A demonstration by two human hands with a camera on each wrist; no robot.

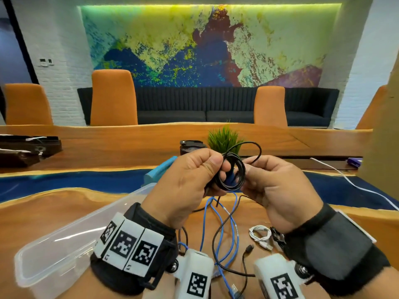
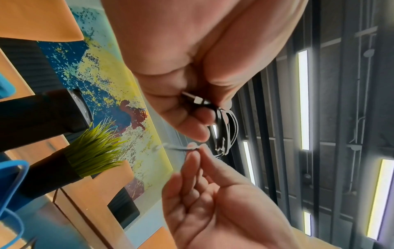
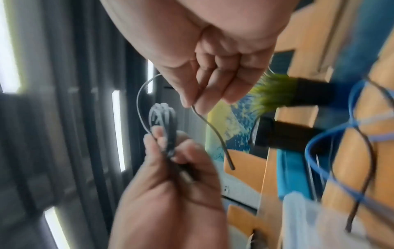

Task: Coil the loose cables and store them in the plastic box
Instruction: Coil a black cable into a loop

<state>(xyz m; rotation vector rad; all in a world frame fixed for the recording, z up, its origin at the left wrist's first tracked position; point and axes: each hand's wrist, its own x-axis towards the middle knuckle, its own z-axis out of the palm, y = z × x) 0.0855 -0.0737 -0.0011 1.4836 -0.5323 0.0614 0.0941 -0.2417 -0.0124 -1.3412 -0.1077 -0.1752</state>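
Observation:
My left hand [image 1: 205, 169] holds a small coil of thin black cable [image 1: 234, 173] up over the table, fingers and thumb pinching the loops. In the left wrist view a metal plug [image 2: 197, 100] sticks out between those fingers beside the coil [image 2: 226, 133]. My right hand [image 1: 265, 180] pinches the loose strand that arcs off the coil; the right wrist view shows the strand [image 3: 213, 128] leaving its fingertips [image 3: 198, 102]. The clear plastic box [image 1: 54, 251] sits at the lower left, under my left wrist. A blue cable [image 1: 216, 229], a white cable [image 1: 260, 234] and a black cable [image 1: 218, 240] lie loose below.
A green potted plant [image 1: 224, 139] and a dark cup [image 1: 190, 146] stand just behind my hands, with a blue object [image 1: 159, 169] to their left. A long white cable [image 1: 356, 186] runs across the right side. Dark trays [image 1: 26, 149] sit far left. Orange chairs line the far edge.

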